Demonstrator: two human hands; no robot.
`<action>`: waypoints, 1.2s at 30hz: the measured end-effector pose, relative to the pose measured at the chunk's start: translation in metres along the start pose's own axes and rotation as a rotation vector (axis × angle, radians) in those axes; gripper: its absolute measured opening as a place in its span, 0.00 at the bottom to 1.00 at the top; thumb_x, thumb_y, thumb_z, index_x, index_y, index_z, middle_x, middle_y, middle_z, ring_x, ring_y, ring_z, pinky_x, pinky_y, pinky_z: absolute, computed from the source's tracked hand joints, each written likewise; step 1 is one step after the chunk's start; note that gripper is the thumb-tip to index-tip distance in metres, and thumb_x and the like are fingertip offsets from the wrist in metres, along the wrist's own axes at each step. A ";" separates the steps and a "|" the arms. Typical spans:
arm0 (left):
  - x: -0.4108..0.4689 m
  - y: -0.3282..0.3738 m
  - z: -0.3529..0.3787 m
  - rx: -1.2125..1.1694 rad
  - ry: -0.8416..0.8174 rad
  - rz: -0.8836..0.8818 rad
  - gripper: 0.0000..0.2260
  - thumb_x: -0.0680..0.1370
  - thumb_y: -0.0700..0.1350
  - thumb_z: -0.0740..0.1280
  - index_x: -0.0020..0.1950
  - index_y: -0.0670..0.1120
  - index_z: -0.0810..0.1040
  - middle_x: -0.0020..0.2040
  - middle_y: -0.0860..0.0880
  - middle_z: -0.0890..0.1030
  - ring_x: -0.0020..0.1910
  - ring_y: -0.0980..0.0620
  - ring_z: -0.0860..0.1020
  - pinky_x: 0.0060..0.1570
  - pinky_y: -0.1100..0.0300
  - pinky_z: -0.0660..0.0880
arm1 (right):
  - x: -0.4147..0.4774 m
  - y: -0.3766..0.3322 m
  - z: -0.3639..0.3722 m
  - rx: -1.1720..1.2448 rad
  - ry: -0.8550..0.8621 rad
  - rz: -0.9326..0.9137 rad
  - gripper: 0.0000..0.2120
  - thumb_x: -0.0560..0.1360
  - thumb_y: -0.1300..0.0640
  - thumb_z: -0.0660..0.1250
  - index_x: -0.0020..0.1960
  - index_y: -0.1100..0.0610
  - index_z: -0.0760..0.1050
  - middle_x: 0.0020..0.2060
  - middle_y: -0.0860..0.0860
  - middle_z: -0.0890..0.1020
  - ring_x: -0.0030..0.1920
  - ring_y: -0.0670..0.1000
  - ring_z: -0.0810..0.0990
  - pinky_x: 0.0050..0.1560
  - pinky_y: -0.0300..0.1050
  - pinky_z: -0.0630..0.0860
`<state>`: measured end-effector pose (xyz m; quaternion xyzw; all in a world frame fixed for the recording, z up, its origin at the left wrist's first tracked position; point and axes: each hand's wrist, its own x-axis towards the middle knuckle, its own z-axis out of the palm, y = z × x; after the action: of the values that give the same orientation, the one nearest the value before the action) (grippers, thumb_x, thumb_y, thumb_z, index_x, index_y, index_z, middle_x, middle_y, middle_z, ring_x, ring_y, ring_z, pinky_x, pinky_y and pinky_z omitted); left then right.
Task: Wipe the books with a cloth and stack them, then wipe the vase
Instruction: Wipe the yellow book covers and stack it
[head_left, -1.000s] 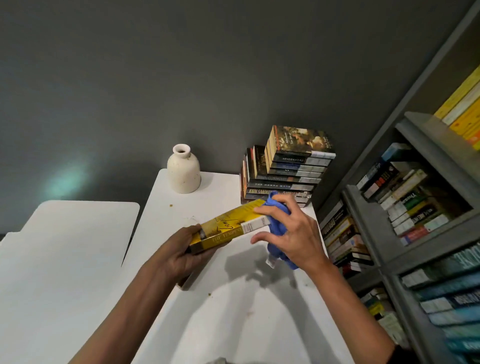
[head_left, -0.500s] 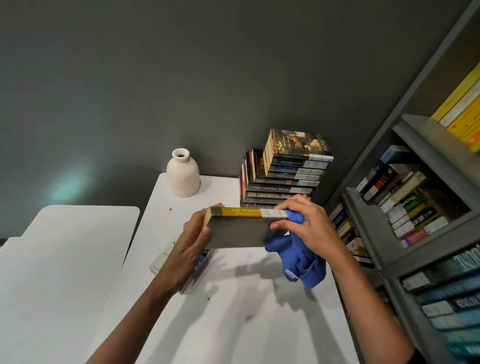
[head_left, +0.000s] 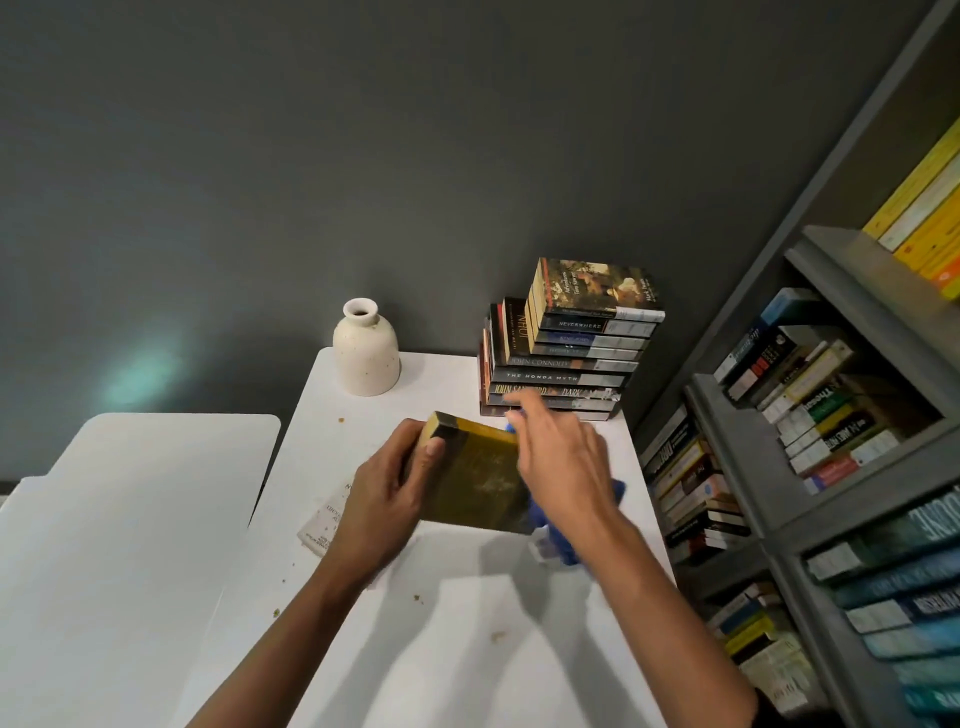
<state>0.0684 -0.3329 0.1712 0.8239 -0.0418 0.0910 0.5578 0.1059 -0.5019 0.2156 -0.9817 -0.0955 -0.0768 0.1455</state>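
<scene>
Yellow book sits tilted over the middle of the white table, held between both your hands. Your left hand grips its left end, thumb on the cover. Your right hand, blurred, lies across the right side with fingers stretched out, pressing the blue cloth to the cover; the cloth hangs below the book's near right corner. A pale book lies flat on the table under your left wrist. At the far right corner a stack of books stands against the grey wall, with the cream vase upright to its left, apart from it. To your right, the grey bookshelf holds compartments packed with shelved books, spines outward.
</scene>
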 end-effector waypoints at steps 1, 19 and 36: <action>-0.001 -0.002 0.004 0.036 0.001 0.001 0.15 0.79 0.57 0.57 0.47 0.47 0.75 0.38 0.52 0.75 0.38 0.54 0.73 0.36 0.65 0.67 | -0.001 -0.012 0.001 0.069 0.008 -0.021 0.15 0.83 0.51 0.52 0.68 0.49 0.66 0.40 0.50 0.79 0.38 0.53 0.76 0.38 0.45 0.68; 0.010 -0.007 -0.030 -0.220 0.027 -0.287 0.18 0.82 0.56 0.54 0.51 0.45 0.76 0.45 0.52 0.80 0.45 0.54 0.78 0.48 0.56 0.74 | -0.008 0.067 0.009 0.791 0.166 0.135 0.06 0.77 0.56 0.66 0.50 0.47 0.81 0.44 0.41 0.84 0.47 0.39 0.81 0.49 0.38 0.77; 0.016 0.008 -0.023 -0.292 0.199 -0.230 0.16 0.82 0.54 0.53 0.48 0.44 0.73 0.39 0.51 0.75 0.35 0.62 0.75 0.41 0.64 0.72 | -0.040 0.003 0.023 0.864 0.060 -0.231 0.08 0.69 0.65 0.74 0.47 0.56 0.85 0.43 0.46 0.84 0.45 0.44 0.82 0.50 0.40 0.78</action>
<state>0.0805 -0.3142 0.1895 0.7206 0.0953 0.1008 0.6793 0.0707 -0.5040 0.1858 -0.8112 -0.2237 -0.0743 0.5352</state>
